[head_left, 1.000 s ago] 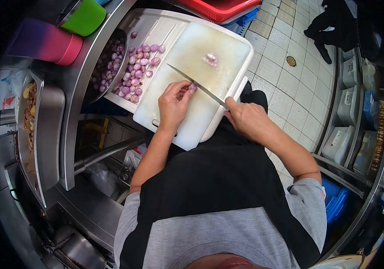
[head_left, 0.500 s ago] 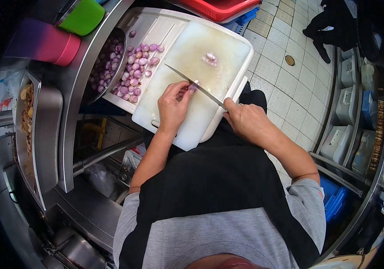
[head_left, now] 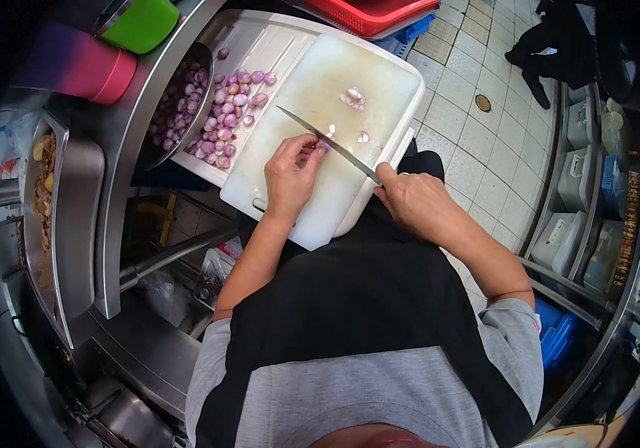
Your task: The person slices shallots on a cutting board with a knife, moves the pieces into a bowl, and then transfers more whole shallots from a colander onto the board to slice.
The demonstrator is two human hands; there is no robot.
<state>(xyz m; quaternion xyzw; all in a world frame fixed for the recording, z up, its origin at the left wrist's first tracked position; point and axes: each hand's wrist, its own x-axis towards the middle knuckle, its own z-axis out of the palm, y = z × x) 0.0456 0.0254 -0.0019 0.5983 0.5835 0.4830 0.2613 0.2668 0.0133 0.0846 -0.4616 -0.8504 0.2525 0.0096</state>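
Observation:
A knife [head_left: 346, 154] with a long pointed blade lies across the middle of the white cutting board [head_left: 297, 187], its handle in my right hand [head_left: 418, 200]. My left hand [head_left: 292, 175] pinches a small purple shallot [head_left: 321, 146] against the blade, with its fingertips partly hiding it. Small cut pieces [head_left: 364, 137] rest on the board beyond the blade, and a little heap of slices [head_left: 353, 98] sits higher up. Left of the board, whole shallots [head_left: 224, 119] are piled on a white tray [head_left: 282, 28].
A metal bowl [head_left: 208, 97] of shallots stands left of the pile. Red baskets [head_left: 368, 16] are beyond the board. A steel counter edge [head_left: 122, 142] runs along the left, with a pan [head_left: 81, 216] of food. Part of another person [head_left: 544, 56] shows at upper right.
Fresh cut pieces now lie on the board just beyond the blade. Both hands and the knife have barely moved.

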